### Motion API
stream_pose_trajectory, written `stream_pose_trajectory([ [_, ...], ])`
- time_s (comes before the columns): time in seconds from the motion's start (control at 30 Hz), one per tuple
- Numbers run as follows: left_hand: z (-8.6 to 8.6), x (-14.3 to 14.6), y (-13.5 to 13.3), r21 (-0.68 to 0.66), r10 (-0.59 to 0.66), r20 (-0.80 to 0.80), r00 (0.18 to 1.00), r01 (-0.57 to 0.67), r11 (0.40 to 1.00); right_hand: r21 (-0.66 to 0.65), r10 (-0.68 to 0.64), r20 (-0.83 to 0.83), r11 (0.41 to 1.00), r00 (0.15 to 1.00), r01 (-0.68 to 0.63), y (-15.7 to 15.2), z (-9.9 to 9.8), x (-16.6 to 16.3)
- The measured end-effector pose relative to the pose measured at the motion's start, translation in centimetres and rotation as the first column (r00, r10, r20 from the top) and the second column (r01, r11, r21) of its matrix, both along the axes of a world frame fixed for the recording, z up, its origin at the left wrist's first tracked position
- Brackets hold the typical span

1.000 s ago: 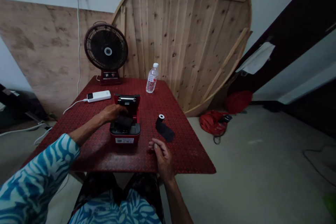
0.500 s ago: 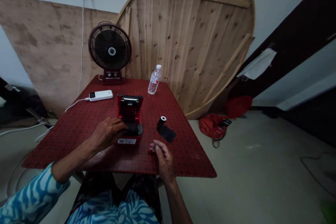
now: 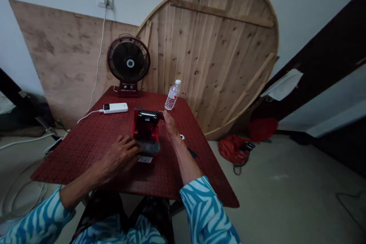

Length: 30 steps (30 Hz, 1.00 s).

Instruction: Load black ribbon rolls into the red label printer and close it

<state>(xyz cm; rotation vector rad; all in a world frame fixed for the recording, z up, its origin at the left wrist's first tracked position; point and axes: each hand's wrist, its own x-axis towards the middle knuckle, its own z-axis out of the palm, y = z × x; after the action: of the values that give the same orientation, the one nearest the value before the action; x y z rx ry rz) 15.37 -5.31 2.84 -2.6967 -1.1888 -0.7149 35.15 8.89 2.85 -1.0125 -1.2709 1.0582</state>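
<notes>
A small red and black receipt printer (image 3: 147, 137) stands on the table with its lid (image 3: 148, 116) raised. A pale label shows low on its front. Bent fingers of my left hand (image 3: 126, 150) rest against the front left of the printer's base. At the upper right corner of the raised lid is my right hand (image 3: 170, 126), its thumb side towards me and its fingertips partly hidden by the lid. Behind my right forearm lies a black paper roll with a white core (image 3: 182, 136), mostly covered. Its loose dark strip (image 3: 193, 153) shows past the forearm.
On the red patterned table (image 3: 105, 137) are a white power bank (image 3: 116, 108) with a cable, a water bottle (image 3: 172, 95) and a fan (image 3: 128, 63). A round wooden board (image 3: 211, 57) leans on the wall. A red bag (image 3: 233, 148) lies on the floor.
My right hand has gone from the table's front up and forward to the lid's right corner. My left hand has lowered slightly at the printer's front. The view has shifted a little.
</notes>
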Motion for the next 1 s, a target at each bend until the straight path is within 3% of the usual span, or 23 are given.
stream_pose_trajectory([
  [0.17, -1.2, -0.6, -0.1, -0.006, -0.01, 0.013, 1.0, 0.01, 1.0, 0.033, -0.029, 0.061, 0.999, 0.998, 0.027, -2.6, -1.7, 0.6],
  [0.3, -1.5, -0.7, -0.3, 0.029, -0.013, 0.077, 0.997, 0.011, 1.0, 0.0, 0.007, 0.013, 1.0, 1.0, -0.007, -5.3, -3.1, 0.9],
  [0.43, -1.7, -0.8, -0.4, -0.056, 0.014, 0.277, 0.961, 0.002, 0.998, -0.098, 0.009, -0.107, 0.995, 0.994, -0.019, -6.7, -4.4, 0.3],
  [0.5, -1.8, -0.9, 0.2, -0.189, 0.15, 0.511, 0.846, -0.06, 0.98, -0.117, -0.011, -0.159, 0.993, 0.987, -0.008, -7.0, -4.7, 0.0],
  [0.57, -2.1, -0.9, 1.3, -0.392, 0.359, 0.708, 0.608, -0.084, 0.916, -0.124, -0.016, -0.188, 0.992, 0.982, -0.008, -7.2, -4.8, -0.2],
  [0.63, -2.5, -0.6, 2.8, -0.571, 0.529, 0.773, 0.352, 0.02, 0.821, -0.14, -0.013, -0.2, 0.99, 0.98, -0.015, -7.3, -4.8, -0.2],
  [0.7, -2.9, -0.1, 4.2, -0.645, 0.62, 0.764, 0.182, 0.188, 0.74, -0.16, -0.012, -0.205, 0.987, 0.979, -0.021, -7.3, -4.9, -0.2],
  [0.77, -3.4, 0.5, 5.3, -0.646, 0.659, 0.749, 0.071, 0.304, 0.7, -0.173, -0.01, -0.208, 0.984, 0.978, -0.027, -7.3, -4.8, -0.4],
  [0.87, -3.8, 1.2, 6.1, -0.628, 0.686, 0.726, -0.048, 0.362, 0.689, -0.158, -0.008, -0.232, 0.987, 0.973, -0.03, -7.2, -4.6, -0.8],
  [1.0, -4.0, 1.2, 5.6, -0.605, 0.699, 0.709, -0.093, 0.428, 0.671, -0.142, -0.033, -0.315, 0.99, 0.949, -0.012, -7.4, -5.0, -1.2],
])
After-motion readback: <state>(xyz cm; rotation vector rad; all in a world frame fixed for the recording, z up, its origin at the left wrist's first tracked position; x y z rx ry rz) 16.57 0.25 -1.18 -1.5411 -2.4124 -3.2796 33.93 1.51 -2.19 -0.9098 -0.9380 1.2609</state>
